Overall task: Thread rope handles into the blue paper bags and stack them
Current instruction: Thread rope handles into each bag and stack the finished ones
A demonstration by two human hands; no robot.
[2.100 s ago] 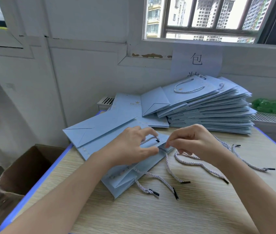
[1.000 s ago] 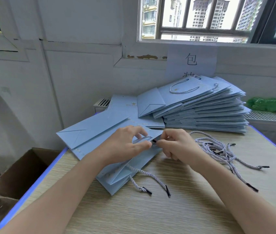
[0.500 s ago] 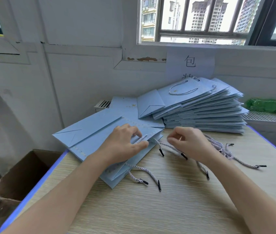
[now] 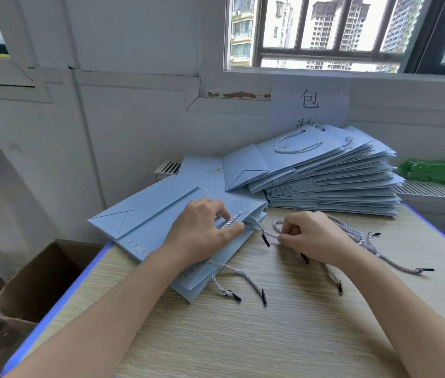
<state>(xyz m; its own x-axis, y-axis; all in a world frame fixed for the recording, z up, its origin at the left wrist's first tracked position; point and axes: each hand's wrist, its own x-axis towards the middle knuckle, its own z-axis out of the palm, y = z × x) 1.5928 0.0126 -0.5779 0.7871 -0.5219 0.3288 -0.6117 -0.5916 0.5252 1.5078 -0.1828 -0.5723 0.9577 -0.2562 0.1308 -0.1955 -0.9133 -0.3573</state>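
Bags stacked at one o'clock, loose ropes beside; your left hand pins a flat bag on the desk, gripping its rope loop, right hand pinching a rope.

Bag stack behind loose ropes, right of flat bag.
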